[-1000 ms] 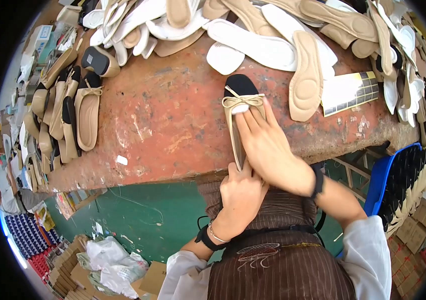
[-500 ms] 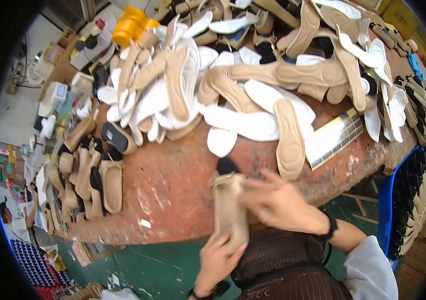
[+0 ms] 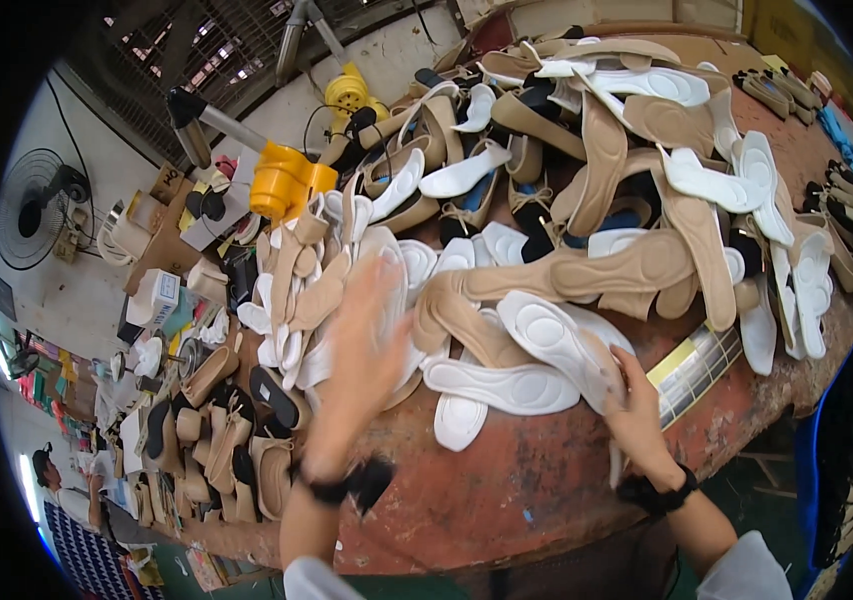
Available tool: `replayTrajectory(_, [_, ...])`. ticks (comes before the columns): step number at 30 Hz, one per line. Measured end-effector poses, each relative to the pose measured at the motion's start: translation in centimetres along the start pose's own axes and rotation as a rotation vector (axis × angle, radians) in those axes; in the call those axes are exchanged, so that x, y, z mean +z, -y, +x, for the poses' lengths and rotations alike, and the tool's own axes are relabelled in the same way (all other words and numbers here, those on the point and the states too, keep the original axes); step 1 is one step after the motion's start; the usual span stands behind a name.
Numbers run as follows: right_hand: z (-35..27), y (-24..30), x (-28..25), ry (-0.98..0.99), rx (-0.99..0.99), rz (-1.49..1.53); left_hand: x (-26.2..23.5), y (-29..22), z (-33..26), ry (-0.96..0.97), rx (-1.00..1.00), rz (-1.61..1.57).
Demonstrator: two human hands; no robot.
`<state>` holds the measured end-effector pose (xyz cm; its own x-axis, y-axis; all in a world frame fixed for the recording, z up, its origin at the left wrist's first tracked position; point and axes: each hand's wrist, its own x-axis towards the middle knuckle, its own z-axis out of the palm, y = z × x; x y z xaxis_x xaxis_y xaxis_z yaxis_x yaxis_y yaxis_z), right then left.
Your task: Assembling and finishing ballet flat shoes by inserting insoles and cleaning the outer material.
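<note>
My left hand (image 3: 352, 345) is smeared by motion over the left part of a heap of beige and white insoles (image 3: 657, 265). Its fingers are too blurred to show whether they hold anything. At the heap's near right side, my right hand (image 3: 639, 412) has its fingers closed around the end of a pale insole (image 3: 599, 378). That insole's outline is partly hidden by the fingers and a white insole (image 3: 542, 325) beside it. Another white insole (image 3: 507, 388) lies flat just left of this hand. Black bands circle both wrists.
Beige and black shoes (image 3: 272, 470) crowd the table's left side. Behind the heap stand yellow machine fittings (image 3: 287, 182) with metal pipes. A gridded yellow-edged sheet (image 3: 697, 375) lies right of my right hand. Beyond the table's right edge is a blue-rimmed rack (image 3: 832, 420) of shoes.
The beige shoe has left my hands. My left hand has moved up and left to the heap; my right has moved right onto an insole. The view has tilted up.
</note>
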<state>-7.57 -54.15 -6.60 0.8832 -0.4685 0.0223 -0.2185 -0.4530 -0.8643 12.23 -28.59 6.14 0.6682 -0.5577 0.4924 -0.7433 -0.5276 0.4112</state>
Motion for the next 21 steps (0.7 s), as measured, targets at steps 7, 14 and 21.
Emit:
replayTrajectory(7, [-4.2,2.6,-6.8,0.091,0.443,1.007,19.0,9.5,12.6,0.322,-0.246,0.405])
replayTrajectory(14, [-6.1,0.3,-8.8,0.153,0.444,0.886,10.9,13.8,16.2,0.29,-0.445,-0.103])
replayTrajectory(21, [-4.8,-0.4,-8.7,0.191,0.427,0.84,7.0,4.6,11.3,0.565,-0.349,0.855])
